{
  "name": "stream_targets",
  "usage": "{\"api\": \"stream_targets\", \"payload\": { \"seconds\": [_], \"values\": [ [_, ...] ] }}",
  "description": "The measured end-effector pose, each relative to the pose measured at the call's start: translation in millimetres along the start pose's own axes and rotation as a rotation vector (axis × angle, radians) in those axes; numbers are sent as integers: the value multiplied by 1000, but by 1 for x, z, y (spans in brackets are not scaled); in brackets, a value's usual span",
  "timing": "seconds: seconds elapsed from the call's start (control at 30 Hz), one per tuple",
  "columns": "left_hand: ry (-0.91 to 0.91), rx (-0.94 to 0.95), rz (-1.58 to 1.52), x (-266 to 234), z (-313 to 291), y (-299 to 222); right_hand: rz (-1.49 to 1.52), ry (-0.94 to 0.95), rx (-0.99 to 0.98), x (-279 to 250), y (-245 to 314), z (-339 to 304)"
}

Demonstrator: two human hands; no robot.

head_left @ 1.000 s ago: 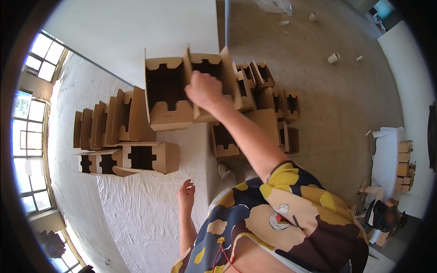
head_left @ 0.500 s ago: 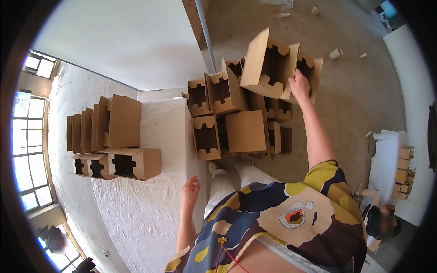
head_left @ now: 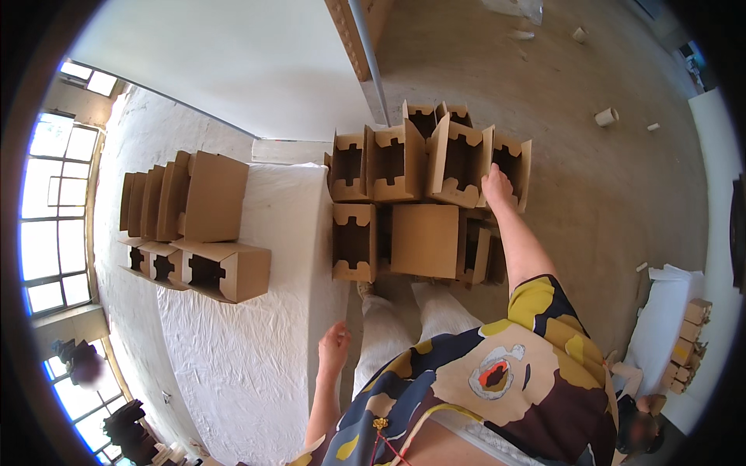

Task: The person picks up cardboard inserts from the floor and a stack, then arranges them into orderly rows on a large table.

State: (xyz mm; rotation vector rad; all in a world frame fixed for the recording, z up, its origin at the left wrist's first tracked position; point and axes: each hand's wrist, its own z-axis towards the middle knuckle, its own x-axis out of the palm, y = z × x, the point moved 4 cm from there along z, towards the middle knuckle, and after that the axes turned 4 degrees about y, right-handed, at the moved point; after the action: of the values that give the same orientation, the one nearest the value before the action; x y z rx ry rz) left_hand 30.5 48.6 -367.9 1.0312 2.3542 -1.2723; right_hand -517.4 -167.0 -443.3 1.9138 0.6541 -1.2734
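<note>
My right hand [head_left: 498, 189] is closed on the adjoining walls of two open brown cardboard boxes. The wider cardboard box [head_left: 465, 159] is on the hand's left and the narrower box [head_left: 522, 165] on its right; both have notched flaps around dark openings. They sit in line with other open boxes [head_left: 392, 163] in the far row of the stack. Low beside the white-covered table's edge, my left hand [head_left: 334, 346] holds nothing, its fingers loosely bent and apart. A closed-faced box [head_left: 424, 241] lies in the nearer row, in front of my legs.
On the left, a white cloth-covered table [head_left: 233, 349] bears several cardboard boxes [head_left: 217, 194] in two rows. A white panel [head_left: 225, 70] with a metal post [head_left: 367, 62] rises behind. Cardboard tubes [head_left: 606, 117] lie on the concrete floor. Another person [head_left: 639, 423] is at the lower right.
My right hand has lowered the two boxes from above the stack, nearer and to the left, into the far row. My left hand has shifted slightly nearer to me.
</note>
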Motion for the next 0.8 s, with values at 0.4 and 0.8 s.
{"api": "stream_targets", "payload": {
  "seconds": [0.4,0.8],
  "values": [
    [-52,34,-50,-3,6,-5,-1,296,175,-7,29,-20],
    [-38,-5,-81,-34,11,8,-6,160,168,4,12,-15]
  ]
}}
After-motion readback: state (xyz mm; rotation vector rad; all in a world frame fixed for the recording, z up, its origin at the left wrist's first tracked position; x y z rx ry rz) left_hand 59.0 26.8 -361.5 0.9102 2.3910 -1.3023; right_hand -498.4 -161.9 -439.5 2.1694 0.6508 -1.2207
